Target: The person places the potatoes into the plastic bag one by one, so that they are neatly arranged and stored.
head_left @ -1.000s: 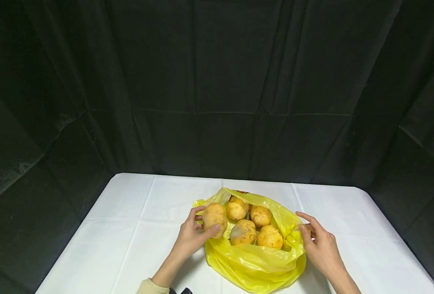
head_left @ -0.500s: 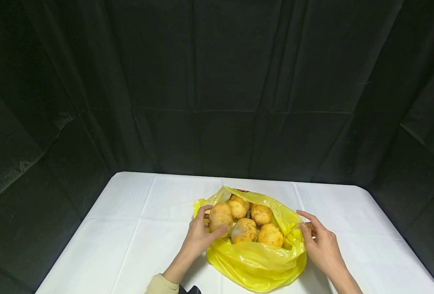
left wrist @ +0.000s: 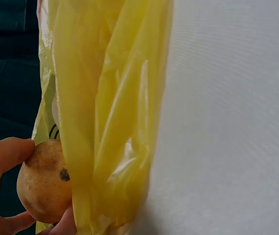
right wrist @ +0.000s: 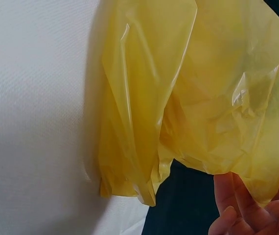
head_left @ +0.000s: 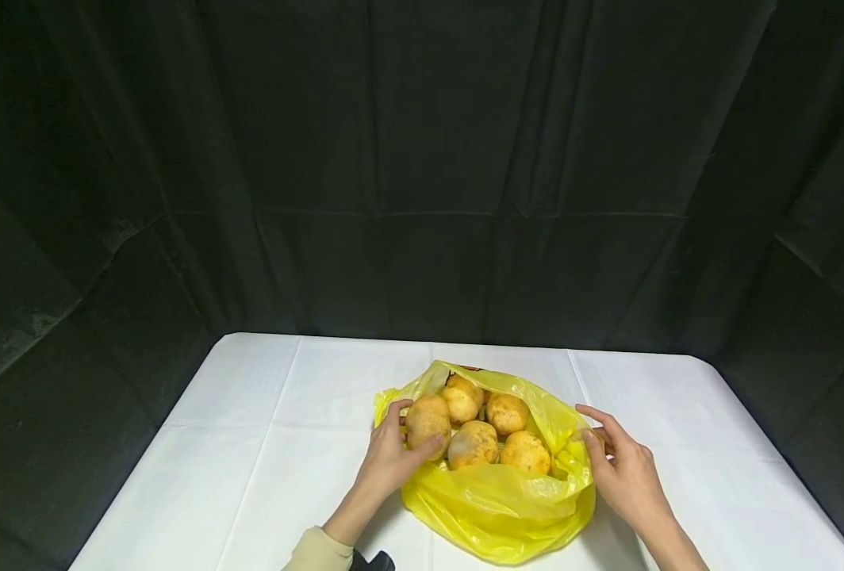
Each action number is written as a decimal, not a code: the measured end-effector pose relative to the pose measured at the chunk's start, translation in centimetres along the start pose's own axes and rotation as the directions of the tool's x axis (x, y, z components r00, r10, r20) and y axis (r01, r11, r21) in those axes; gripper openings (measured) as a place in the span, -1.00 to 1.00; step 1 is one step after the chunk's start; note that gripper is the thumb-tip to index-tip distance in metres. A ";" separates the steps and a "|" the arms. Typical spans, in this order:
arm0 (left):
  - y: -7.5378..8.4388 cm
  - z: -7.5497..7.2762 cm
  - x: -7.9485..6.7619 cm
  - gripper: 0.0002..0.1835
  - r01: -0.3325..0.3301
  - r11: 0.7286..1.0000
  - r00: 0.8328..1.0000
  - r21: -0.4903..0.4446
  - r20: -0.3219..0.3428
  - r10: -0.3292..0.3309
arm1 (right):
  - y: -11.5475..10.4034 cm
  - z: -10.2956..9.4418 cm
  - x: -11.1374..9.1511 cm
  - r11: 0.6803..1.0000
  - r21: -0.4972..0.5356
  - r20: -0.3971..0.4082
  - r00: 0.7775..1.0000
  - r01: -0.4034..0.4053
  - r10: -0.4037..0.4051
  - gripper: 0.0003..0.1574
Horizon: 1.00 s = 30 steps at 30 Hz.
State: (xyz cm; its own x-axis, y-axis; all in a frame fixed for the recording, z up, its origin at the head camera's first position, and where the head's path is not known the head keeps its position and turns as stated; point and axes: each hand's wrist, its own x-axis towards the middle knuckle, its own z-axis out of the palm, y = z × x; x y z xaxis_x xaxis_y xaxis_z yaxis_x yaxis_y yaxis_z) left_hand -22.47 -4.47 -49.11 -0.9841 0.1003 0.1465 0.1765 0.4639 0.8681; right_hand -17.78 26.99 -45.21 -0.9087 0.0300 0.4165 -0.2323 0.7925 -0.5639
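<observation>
A yellow plastic bag [head_left: 496, 503] lies with its mouth spread, and several potatoes [head_left: 526, 453] are inside. At the left of the mouth, my left hand [head_left: 386, 460] grips a potato [head_left: 427, 427] between thumb and fingers. That potato [left wrist: 42, 183] shows a dark spot in the left wrist view, partly covered by the bag's edge. On the opposite side, my right hand [head_left: 625, 476] pinches the bag's rim. The right wrist view shows the fingers of this hand [right wrist: 249, 210] around a hanging corner of yellow plastic. The bag's bottom is hidden.
The bag rests on a table with a white cloth [head_left: 265, 444]. Black curtains [head_left: 436, 174] hang behind the table and along both sides. A small black object [head_left: 374, 561] shows near the left wrist at the lower edge of the head view.
My left hand has moved the potato slightly right, farther over the bag's mouth, and then stayed nearly still. My right hand keeps its hold on the rim.
</observation>
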 end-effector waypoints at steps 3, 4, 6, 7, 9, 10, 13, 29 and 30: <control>-0.1 0.1 0.0 -0.25 0.010 1.000 1.000 0.013 -0.011 -0.010 | 0.0 0.0 0.0 1.000 0.000 -0.002 1.000 0.004 -0.004 -0.53; -0.1 0.1 0.0 -0.25 0.010 1.000 1.000 0.018 -0.016 -0.009 | 0.0 0.0 0.1 1.000 -0.001 -0.003 1.000 0.005 -0.005 -0.53; -0.2 0.2 0.0 -0.26 0.010 1.000 1.000 0.027 -0.025 -0.009 | 0.0 0.0 0.1 1.000 -0.002 -0.003 1.000 0.003 -0.003 -0.53; -0.2 0.2 0.0 -0.26 0.010 0.999 1.000 0.036 -0.030 -0.009 | 0.0 0.0 0.1 1.000 -0.003 -0.002 1.000 0.001 -0.001 -0.53; -0.2 0.3 -0.1 -0.27 0.011 0.998 0.999 0.057 -0.036 -0.009 | -0.1 -0.1 0.2 1.000 -0.001 -0.002 1.000 -0.004 0.004 -0.53; -0.1 0.4 -0.1 -0.27 0.014 0.997 0.999 0.073 -0.039 -0.011 | -0.1 -0.1 0.2 1.000 -0.001 -0.003 1.000 -0.004 0.004 -0.53; -0.1 0.5 -0.1 -0.26 0.024 0.994 0.999 0.110 -0.046 -0.019 | -0.1 -0.1 0.2 1.000 0.000 -0.002 1.000 -0.005 0.005 -0.53; 0.3 -0.1 -0.4 -0.37 -0.013 0.980 1.000 0.197 -0.001 0.013 | -0.1 0.0 -0.1 1.000 -0.016 -0.012 1.000 0.000 0.000 -0.54; 0.3 -0.2 -0.4 -0.39 -0.017 0.980 1.000 0.200 0.002 0.017 | -0.1 0.0 -0.1 1.000 -0.020 -0.013 1.000 -0.001 0.000 -0.54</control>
State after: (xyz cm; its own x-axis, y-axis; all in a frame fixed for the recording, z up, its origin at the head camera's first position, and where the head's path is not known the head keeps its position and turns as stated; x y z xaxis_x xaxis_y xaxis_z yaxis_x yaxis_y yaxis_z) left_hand -22.05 -4.52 -48.84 -0.9810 0.1101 0.1600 0.1934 0.6287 0.7532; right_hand -17.67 26.90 -45.14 -0.9042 0.0381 0.4255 -0.2248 0.8045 -0.5497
